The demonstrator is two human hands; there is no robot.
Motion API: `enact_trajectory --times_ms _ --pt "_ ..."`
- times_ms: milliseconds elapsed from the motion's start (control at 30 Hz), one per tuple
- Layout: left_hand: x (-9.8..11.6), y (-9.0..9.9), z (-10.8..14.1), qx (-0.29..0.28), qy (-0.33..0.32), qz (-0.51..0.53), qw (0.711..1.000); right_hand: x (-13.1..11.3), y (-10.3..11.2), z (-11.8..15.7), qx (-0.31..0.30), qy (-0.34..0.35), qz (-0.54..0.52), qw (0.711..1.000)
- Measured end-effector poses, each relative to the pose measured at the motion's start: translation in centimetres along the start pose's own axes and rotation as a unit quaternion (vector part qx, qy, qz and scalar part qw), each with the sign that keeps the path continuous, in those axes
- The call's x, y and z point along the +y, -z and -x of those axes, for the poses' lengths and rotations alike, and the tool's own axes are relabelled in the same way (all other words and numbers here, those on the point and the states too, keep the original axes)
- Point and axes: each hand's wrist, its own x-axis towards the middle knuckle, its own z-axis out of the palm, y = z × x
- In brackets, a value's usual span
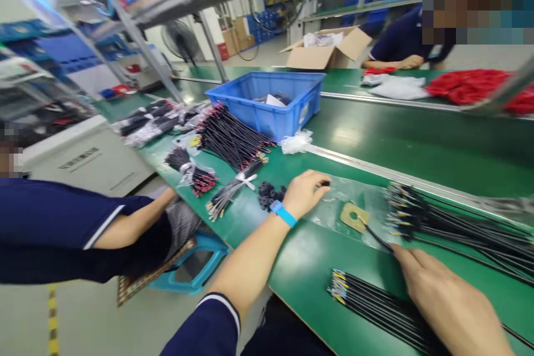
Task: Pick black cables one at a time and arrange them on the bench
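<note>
My left hand (306, 194), with a blue band at its wrist, pinches a small black part (325, 183) between thumb and fingers. Just beside that wrist lies a pile of small black ring-like parts (269, 194). My right hand (444, 286) is closed on a black cable (379, 238), whose stripped end points left. That end lies over a tan piece with a round hole (349, 218), on a clear plastic bag (336, 200). Near the right hand is a thick bundle of black cables (459, 222). A neat row of black cables (375, 300) lies partly under this hand.
Tied cable bundles (189, 169) and loose black cables (233, 136) lie left on the green table (300, 272). Behind them stands a blue bin (267, 114). A metal rail (359, 166) runs along the table. One co-worker sits left (54, 228), another across by red material (467, 86).
</note>
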Motion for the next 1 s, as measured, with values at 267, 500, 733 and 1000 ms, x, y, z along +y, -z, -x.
enact_trajectory --times_ms 267,500,733,1000 --pt "0.5 0.0 -0.1 0.0 0.028 0.11 0.994 -1.4 2.5 -2.7 0.06 -0.007 0.037 0.997" --pt "2.3 -0.7 0.3 -0.069 0.112 0.289 0.948 -1.9 3.2 -2.8 0.114 -0.051 -0.019 0.992" --pt "4.1 -1.5 0.8 -0.114 0.234 0.509 0.82 -2.4 5.2 -3.0 0.193 -0.111 -0.095 0.97" --pt "4.9 -1.8 1.2 -0.141 0.236 0.603 0.749 -3.4 6.2 -2.9 0.209 -0.068 -0.157 0.963"
